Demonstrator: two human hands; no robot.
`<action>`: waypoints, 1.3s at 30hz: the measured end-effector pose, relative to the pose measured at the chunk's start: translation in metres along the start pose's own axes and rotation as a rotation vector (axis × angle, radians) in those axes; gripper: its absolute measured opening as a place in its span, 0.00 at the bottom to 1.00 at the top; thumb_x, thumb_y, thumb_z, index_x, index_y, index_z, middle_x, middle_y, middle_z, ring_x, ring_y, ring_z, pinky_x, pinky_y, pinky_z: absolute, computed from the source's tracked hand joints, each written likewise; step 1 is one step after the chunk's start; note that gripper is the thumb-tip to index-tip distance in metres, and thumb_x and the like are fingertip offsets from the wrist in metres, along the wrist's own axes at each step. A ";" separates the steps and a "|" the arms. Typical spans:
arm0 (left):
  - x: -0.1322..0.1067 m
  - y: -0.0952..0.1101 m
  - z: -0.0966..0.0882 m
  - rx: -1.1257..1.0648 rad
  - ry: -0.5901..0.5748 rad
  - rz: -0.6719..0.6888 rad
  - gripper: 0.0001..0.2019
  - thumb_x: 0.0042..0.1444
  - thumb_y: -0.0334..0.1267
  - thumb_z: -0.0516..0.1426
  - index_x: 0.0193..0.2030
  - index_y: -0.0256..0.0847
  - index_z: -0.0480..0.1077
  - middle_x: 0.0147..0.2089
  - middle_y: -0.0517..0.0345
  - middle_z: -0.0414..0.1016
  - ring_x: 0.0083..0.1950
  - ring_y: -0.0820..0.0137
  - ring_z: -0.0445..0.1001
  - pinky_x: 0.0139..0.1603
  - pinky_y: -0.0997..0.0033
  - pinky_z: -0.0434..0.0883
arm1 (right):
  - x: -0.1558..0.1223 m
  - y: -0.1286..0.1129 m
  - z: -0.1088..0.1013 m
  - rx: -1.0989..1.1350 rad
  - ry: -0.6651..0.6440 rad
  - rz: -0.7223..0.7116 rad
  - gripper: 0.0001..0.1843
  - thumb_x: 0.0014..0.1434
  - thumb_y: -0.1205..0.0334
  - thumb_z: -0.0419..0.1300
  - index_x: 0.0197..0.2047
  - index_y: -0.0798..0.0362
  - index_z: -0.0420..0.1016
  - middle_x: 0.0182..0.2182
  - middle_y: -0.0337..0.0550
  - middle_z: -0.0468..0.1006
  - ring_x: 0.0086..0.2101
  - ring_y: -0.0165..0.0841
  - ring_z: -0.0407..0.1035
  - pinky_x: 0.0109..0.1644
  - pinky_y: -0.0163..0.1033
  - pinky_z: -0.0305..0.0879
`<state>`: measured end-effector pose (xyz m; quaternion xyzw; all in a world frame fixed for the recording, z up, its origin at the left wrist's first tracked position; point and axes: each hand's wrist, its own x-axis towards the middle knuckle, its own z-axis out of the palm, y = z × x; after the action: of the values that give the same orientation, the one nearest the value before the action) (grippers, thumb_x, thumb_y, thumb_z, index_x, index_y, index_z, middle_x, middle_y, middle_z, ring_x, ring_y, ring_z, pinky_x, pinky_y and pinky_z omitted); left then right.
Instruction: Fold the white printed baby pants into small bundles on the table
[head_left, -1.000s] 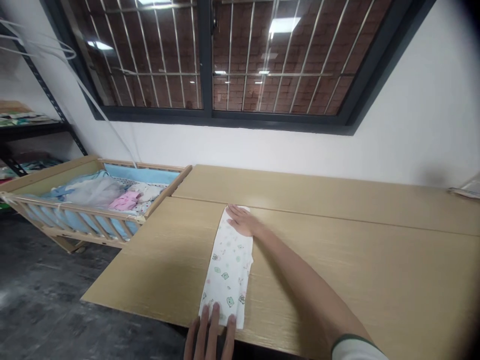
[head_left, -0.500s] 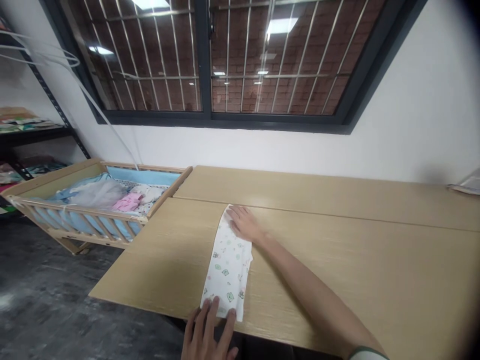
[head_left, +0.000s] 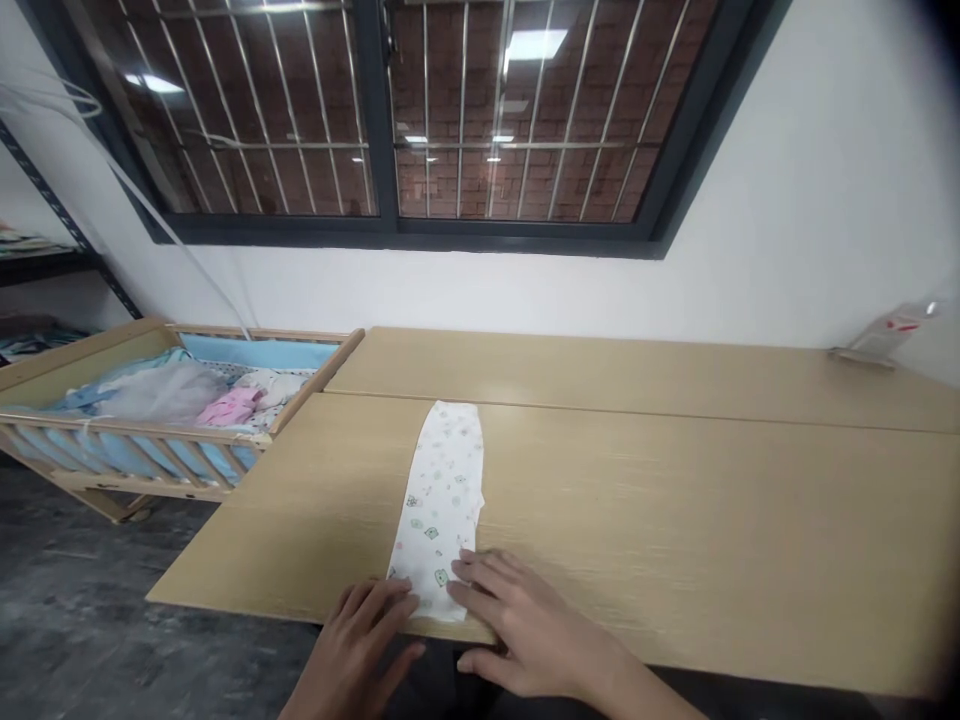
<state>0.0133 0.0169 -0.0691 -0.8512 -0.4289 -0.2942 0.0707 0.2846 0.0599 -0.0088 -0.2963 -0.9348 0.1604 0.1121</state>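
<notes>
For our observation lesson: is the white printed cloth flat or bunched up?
Flat: the white printed cloth lies smooth on the table, its long edges clear and no heaped folds showing.

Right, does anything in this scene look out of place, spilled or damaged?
Nothing looks spilled or damaged. The wooden crib looks untidiest: a pink cloth and other fabrics lie loosely heaped. The printed white garment lies flat on the table, though a small point breaks its smooth right edge.

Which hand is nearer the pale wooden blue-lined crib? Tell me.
Left. The left hand is in front and to the right of the crib; the right hand is farther to the right.
</notes>
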 end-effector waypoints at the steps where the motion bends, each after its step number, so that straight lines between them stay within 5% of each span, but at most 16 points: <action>1: 0.000 0.000 0.000 -0.003 0.013 0.014 0.11 0.66 0.39 0.55 0.54 0.45 0.72 0.50 0.53 0.79 0.48 0.64 0.77 0.47 0.65 0.77 | -0.006 -0.001 0.007 -0.020 0.021 0.010 0.31 0.65 0.45 0.60 0.66 0.50 0.67 0.63 0.53 0.71 0.64 0.48 0.61 0.68 0.54 0.57; 6: 0.005 0.006 -0.005 -0.062 0.046 0.121 0.16 0.65 0.25 0.50 0.49 0.45 0.74 0.44 0.56 0.80 0.39 0.70 0.76 0.44 0.71 0.76 | -0.023 -0.007 0.041 -0.171 0.222 0.030 0.20 0.67 0.65 0.57 0.62 0.50 0.71 0.59 0.53 0.75 0.61 0.47 0.66 0.65 0.54 0.64; 9: 0.010 0.009 -0.013 -0.113 0.013 0.197 0.16 0.64 0.24 0.50 0.48 0.43 0.74 0.41 0.57 0.80 0.35 0.72 0.75 0.41 0.73 0.75 | -0.025 -0.014 0.044 -0.195 0.276 0.014 0.19 0.64 0.70 0.56 0.58 0.52 0.72 0.54 0.54 0.79 0.57 0.47 0.71 0.65 0.53 0.64; 16: 0.022 0.016 -0.023 -0.295 0.077 0.150 0.13 0.64 0.27 0.55 0.52 0.42 0.72 0.37 0.57 0.80 0.36 0.72 0.76 0.42 0.74 0.75 | -0.028 -0.030 -0.020 0.094 0.116 0.172 0.10 0.70 0.63 0.52 0.49 0.45 0.73 0.38 0.45 0.81 0.42 0.41 0.76 0.44 0.43 0.73; 21: 0.063 0.005 -0.034 -0.367 0.126 0.032 0.10 0.66 0.31 0.56 0.52 0.45 0.72 0.38 0.59 0.79 0.38 0.71 0.76 0.41 0.72 0.74 | -0.020 -0.022 -0.072 0.272 0.192 0.216 0.11 0.72 0.56 0.52 0.49 0.45 0.74 0.45 0.44 0.78 0.46 0.38 0.73 0.50 0.43 0.71; 25: 0.123 -0.013 -0.038 -0.310 0.133 -0.065 0.09 0.68 0.40 0.54 0.47 0.44 0.75 0.40 0.56 0.80 0.41 0.69 0.77 0.47 0.67 0.73 | 0.009 0.013 -0.092 0.362 0.308 0.223 0.14 0.71 0.54 0.53 0.51 0.48 0.75 0.46 0.46 0.77 0.45 0.38 0.72 0.49 0.43 0.69; 31: 0.206 -0.046 -0.013 -0.308 -0.118 -0.312 0.12 0.69 0.41 0.51 0.48 0.41 0.74 0.50 0.55 0.80 0.53 0.65 0.75 0.55 0.68 0.68 | 0.067 0.099 -0.079 0.490 0.531 0.392 0.17 0.62 0.55 0.61 0.50 0.55 0.75 0.36 0.43 0.77 0.33 0.33 0.71 0.37 0.38 0.68; 39: 0.244 -0.072 0.047 -0.157 -0.281 -0.457 0.12 0.69 0.36 0.50 0.47 0.35 0.74 0.47 0.44 0.81 0.49 0.64 0.76 0.48 0.70 0.67 | 0.114 0.173 -0.041 0.439 0.541 0.565 0.07 0.59 0.64 0.61 0.40 0.57 0.76 0.33 0.42 0.78 0.32 0.31 0.71 0.36 0.35 0.66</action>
<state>0.0905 0.2469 0.0198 -0.7677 -0.5912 -0.2140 -0.1237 0.2958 0.2703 -0.0217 -0.5406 -0.6980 0.2962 0.3646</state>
